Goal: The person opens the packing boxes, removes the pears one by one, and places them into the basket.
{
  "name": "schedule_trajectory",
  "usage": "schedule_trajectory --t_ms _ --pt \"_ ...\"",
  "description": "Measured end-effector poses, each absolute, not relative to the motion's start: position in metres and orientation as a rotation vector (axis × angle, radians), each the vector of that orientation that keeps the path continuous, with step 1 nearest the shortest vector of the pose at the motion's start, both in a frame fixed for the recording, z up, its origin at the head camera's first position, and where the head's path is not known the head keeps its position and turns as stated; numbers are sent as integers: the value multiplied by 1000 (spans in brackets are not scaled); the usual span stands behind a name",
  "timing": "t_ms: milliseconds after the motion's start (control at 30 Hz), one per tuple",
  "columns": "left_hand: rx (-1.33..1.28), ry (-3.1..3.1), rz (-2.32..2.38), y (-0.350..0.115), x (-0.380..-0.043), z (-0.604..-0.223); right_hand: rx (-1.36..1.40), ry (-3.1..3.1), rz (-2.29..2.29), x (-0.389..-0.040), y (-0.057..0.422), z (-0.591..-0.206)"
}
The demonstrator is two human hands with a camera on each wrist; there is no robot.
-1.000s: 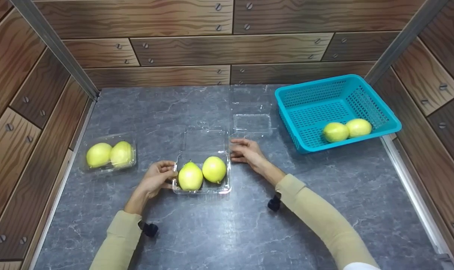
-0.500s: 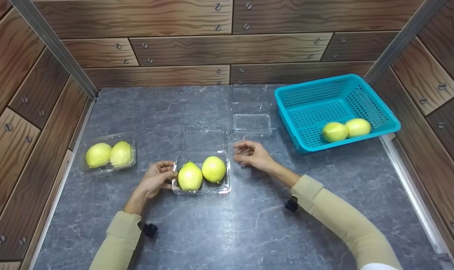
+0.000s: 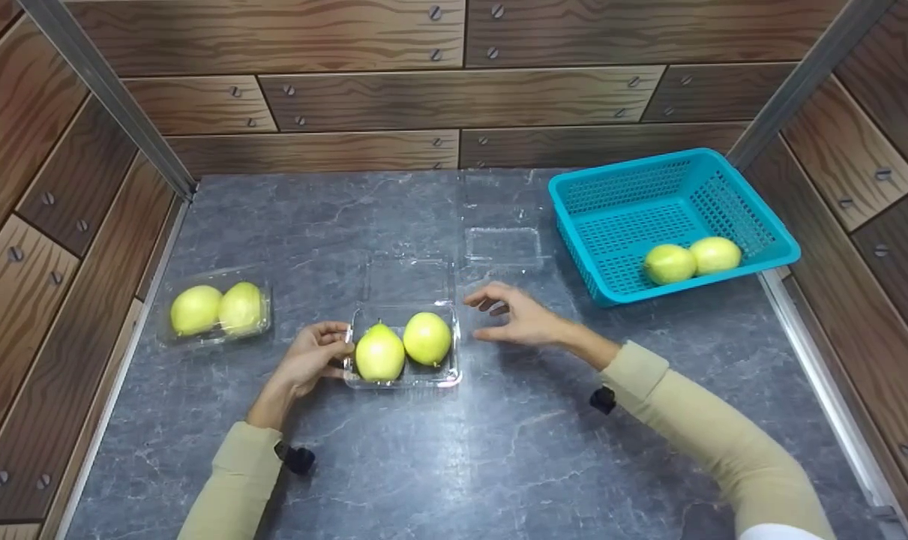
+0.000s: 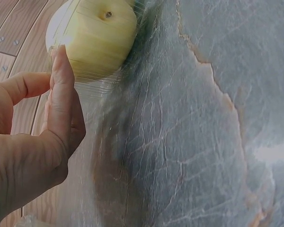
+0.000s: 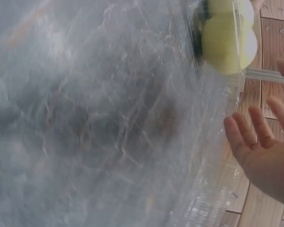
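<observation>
A clear plastic clamshell box (image 3: 403, 384) lies open with its lid (image 3: 409, 281) folded back on the far side. Two yellow-green pears, a left pear (image 3: 380, 354) and a right pear (image 3: 427, 339), sit in its base. At the base's left wall, my left hand (image 3: 311, 357) pinches the rim between thumb and fingers; the left wrist view shows this grip (image 4: 42, 118) close beside a pear (image 4: 97, 38). My right hand (image 3: 519, 319) hovers just right of the box, thumb and fingers spread apart and holding nothing. In the right wrist view this hand (image 5: 270, 161) has its fingers loosely bent.
A closed clear box (image 3: 262, 330) with two pears stands at the left. A turquoise basket (image 3: 618, 296) at the back right holds two more pears (image 3: 671, 264). Between basket and open box lie clear plastic containers (image 3: 503, 246). Wood-patterned walls (image 3: 364, 101) enclose the table.
My right hand has drawn away from the box's right side, moving to the right, and its thumb and fingers have spread. The left hand and the box have stayed in place.
</observation>
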State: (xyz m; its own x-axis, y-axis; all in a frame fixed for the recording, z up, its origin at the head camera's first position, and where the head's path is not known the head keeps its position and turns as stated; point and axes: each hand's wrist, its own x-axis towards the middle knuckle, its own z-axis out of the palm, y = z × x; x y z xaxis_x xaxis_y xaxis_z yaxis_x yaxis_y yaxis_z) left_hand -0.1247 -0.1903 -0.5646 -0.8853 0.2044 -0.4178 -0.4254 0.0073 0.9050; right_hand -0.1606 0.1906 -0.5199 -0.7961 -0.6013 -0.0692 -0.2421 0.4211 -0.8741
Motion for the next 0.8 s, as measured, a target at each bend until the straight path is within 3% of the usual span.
schedule_trajectory --t_ms 333,800 --pt "-252 1841 1941 -190 -125 -565 -1026 2576 -796 -155 181 -511" --pt "-228 1844 1937 -192 -125 -564 -1385 2639 -531 -158 155 -517"
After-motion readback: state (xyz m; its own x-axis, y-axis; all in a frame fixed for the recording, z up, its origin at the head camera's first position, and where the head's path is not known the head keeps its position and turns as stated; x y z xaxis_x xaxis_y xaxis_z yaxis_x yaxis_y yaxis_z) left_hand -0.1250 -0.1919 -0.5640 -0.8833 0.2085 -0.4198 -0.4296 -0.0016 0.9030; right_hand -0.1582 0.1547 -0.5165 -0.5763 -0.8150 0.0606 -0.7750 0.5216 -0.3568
